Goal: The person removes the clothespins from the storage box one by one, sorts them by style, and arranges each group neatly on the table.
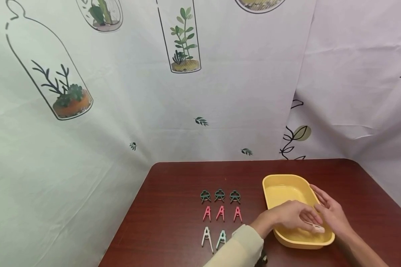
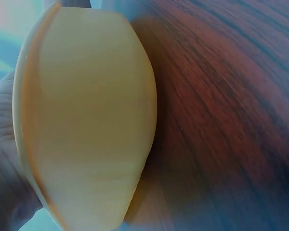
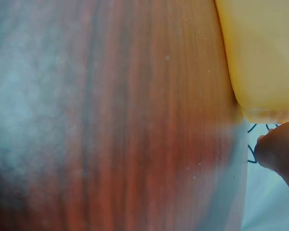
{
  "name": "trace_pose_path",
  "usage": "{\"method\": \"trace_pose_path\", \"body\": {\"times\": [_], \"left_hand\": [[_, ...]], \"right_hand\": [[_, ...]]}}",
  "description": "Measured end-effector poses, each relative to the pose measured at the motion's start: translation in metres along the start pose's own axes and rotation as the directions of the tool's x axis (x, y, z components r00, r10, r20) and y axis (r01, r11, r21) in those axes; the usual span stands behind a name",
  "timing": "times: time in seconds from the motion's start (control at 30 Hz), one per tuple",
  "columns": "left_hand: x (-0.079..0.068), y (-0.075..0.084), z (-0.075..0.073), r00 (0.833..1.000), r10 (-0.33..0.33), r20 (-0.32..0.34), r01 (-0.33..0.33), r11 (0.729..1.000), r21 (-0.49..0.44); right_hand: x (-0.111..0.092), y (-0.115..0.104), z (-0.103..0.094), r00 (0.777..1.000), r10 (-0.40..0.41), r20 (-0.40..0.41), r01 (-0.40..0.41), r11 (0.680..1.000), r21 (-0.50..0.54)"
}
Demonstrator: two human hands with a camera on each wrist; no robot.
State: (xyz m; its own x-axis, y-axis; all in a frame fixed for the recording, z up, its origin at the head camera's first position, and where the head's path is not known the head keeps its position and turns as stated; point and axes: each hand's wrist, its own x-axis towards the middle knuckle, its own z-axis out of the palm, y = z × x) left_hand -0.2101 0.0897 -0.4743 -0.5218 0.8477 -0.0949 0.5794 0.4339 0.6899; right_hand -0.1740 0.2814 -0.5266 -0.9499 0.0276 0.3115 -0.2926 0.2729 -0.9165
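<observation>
My left hand (image 1: 295, 215) reaches over the yellow basin (image 1: 269, 187) and pinches a pale clothespin (image 1: 316, 227) inside it, low near the front right. The fingers partly cover that clothespin. At the basin's right side, my right hand (image 1: 334, 217) holds the rim, its fingers along the outer wall and its thumb over the edge. The left wrist view is mostly filled by the basin's outer wall (image 2: 91, 110). A corner of the basin (image 3: 265, 57) appears in the right wrist view, with part of a hand just below it.
Left of the basin lie a row of green round clips (image 1: 219, 195), a row of pink clothespins (image 1: 220, 213), a white clothespin (image 1: 206, 237) and a mint clothespin (image 1: 222, 237). A dark object (image 1: 262, 258) is partly hidden by the left sleeve. Printed cloth (image 1: 220, 92) hangs behind the table (image 1: 173, 185).
</observation>
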Motion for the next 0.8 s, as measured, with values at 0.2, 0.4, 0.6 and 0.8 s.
{"method": "trace_pose_path", "body": {"times": [0.2, 0.4, 0.6, 0.8], "left_hand": [[0.0006, -0.0047, -0.0013, 0.999, 0.044, 0.0, -0.044, 0.985, -0.165], [0.0006, -0.0054, -0.0025, 0.995, 0.098, -0.014, -0.098, 0.966, -0.24], [0.0, -0.0078, -0.0055, 0.987, 0.154, -0.05, -0.162, 0.937, -0.309], [-0.0033, -0.0084, -0.0067, 0.991, 0.108, -0.083, -0.133, 0.904, -0.406]], "right_hand": [[-0.0002, -0.0009, 0.0002, 1.0, 0.012, 0.01, -0.012, 0.999, 0.03], [-0.0007, -0.0004, -0.0004, 1.0, -0.003, 0.023, 0.001, 0.997, 0.08], [-0.0011, 0.0003, -0.001, 0.999, -0.032, 0.036, 0.028, 0.992, 0.126], [-0.0025, -0.0003, 0.0005, 0.998, -0.052, 0.027, 0.05, 0.995, 0.082]]}}
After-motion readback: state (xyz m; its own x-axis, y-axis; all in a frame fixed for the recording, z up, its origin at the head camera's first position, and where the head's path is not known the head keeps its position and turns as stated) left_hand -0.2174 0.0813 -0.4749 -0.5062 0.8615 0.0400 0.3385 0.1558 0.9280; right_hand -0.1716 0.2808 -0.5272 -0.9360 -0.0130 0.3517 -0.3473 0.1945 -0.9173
